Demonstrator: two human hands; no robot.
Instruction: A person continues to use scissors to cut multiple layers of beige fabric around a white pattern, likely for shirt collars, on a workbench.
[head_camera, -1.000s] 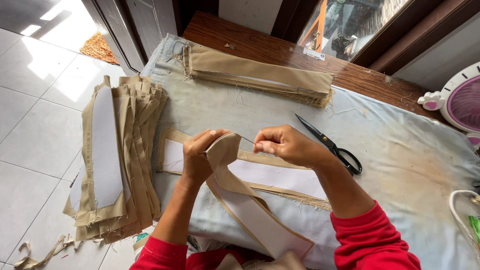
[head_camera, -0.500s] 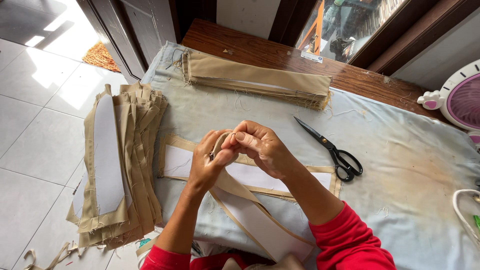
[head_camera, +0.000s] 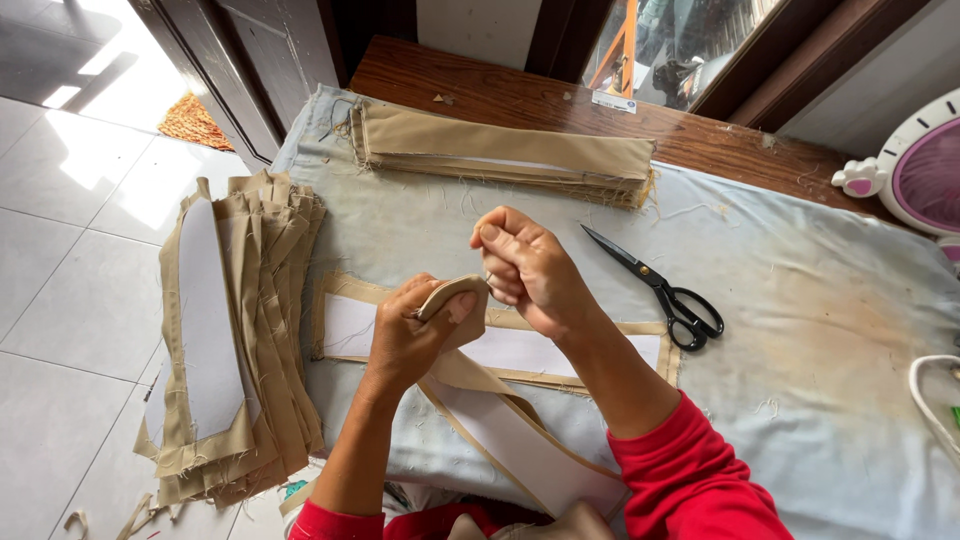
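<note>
Tan fabric strip (head_camera: 455, 298), backed with white lining, is being folded over at its end above the cloth-covered counter (head_camera: 800, 330); the left hand (head_camera: 410, 335) is clamping the fold while the right hand (head_camera: 530, 265) is closing on its edge, apparently to crease it. Another lined strip (head_camera: 500, 350) is lying beneath, black scissors (head_camera: 660, 290) within reach, and stacked strips (head_camera: 230, 330) waiting alongside.

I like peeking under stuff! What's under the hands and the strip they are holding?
Under the left hand, right hand and tan strip lies another tan piece with white lining, flat on the pale cloth. Its middle part is hidden by the hands.
</note>
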